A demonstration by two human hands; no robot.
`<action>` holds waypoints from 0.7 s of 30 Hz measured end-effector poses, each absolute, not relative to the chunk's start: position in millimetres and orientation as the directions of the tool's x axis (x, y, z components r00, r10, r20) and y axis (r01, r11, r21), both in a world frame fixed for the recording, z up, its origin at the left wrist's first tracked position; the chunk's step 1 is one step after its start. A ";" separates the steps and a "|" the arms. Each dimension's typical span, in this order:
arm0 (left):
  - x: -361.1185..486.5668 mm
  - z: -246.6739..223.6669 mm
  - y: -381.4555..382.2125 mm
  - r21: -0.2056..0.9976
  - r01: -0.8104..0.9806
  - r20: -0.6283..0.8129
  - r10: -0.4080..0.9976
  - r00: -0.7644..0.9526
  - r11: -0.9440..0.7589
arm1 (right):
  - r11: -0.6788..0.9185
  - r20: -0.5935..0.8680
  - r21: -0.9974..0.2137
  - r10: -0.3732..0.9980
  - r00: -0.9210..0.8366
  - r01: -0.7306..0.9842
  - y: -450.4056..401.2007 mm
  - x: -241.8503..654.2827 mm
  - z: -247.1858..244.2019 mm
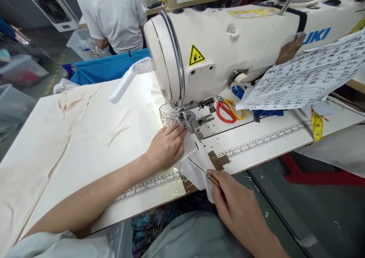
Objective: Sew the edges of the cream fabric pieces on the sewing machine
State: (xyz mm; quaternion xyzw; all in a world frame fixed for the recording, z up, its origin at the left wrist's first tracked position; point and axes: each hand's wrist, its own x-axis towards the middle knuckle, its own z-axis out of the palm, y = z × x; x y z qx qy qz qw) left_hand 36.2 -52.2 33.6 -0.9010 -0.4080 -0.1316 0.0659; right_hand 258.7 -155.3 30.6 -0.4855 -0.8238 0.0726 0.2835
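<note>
A strip of thin white fabric [194, 170] runs from the needle area of a white sewing machine [211, 48] down over the table's front edge. My left hand [167, 145] lies on the fabric just in front of the presser foot, fingers together and pressing it down. In my right hand [235, 204], at the table edge, is an awl [211, 178] with a wooden handle, its thin metal tip pointing left over the fabric. The fingers of my right hand are closed round the handle.
Scissors with red and yellow handles [226, 111] lie right of the needle. A written sheet [308, 71] and a yellow tape measure [316, 125] are farther right. Cream fabric [57, 136] covers the table's left. A person in a white shirt [114, 14] stands behind.
</note>
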 end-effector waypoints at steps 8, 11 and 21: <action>36.3 32.6 -49.1 -0.032 0.769 0.291 0.730 0.618 -0.638 | 0.506 0.379 -0.396 0.850 -0.366 0.766 -150.2 257.2 35.5; 38.4 34.7 -50.2 -0.052 0.790 0.254 0.757 0.602 -0.610 | 0.502 0.382 -0.376 0.850 -0.363 0.779 -147.2 255.5 38.7; 45.7 37.1 -60.6 -0.077 0.809 0.206 0.785 0.584 -0.582 | 0.479 0.382 -0.382 0.860 -0.337 0.790 -137.6 257.3 43.2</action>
